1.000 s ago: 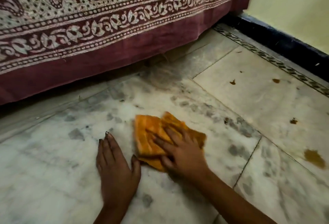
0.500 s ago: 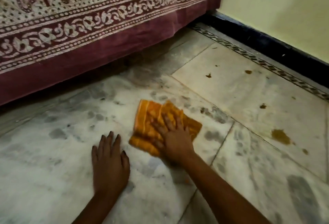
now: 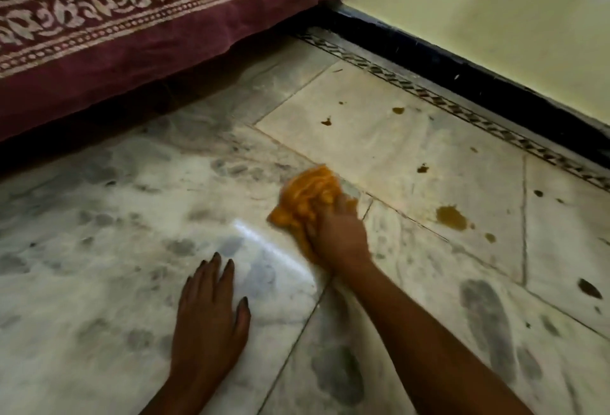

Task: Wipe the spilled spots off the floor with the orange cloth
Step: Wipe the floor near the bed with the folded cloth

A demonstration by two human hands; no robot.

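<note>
The orange cloth (image 3: pixel 307 196) lies bunched on the marble floor (image 3: pixel 115 233) at mid-frame, blurred by motion. My right hand (image 3: pixel 340 233) presses down on its near side and grips it. My left hand (image 3: pixel 211 312) rests flat on the floor, fingers spread, to the lower left of the cloth and apart from it. A large brown spill spot (image 3: pixel 451 218) sits to the right of the cloth. Smaller brown spots (image 3: pixel 422 169) dot the pale tile beyond, and a dark spot (image 3: pixel 589 288) lies at the far right.
A maroon patterned bedspread (image 3: pixel 132 28) hangs down at the back left, with dark shadow under it. A yellow wall (image 3: pixel 478 28) with a black skirting (image 3: pixel 445 61) and patterned floor border runs along the right. Grey smudges mark the near tiles.
My right hand has slid the cloth to the right, toward the tile joint and the brown spots, and the cloth has bunched up. My left hand stays flat on the floor. The view has shifted right.
</note>
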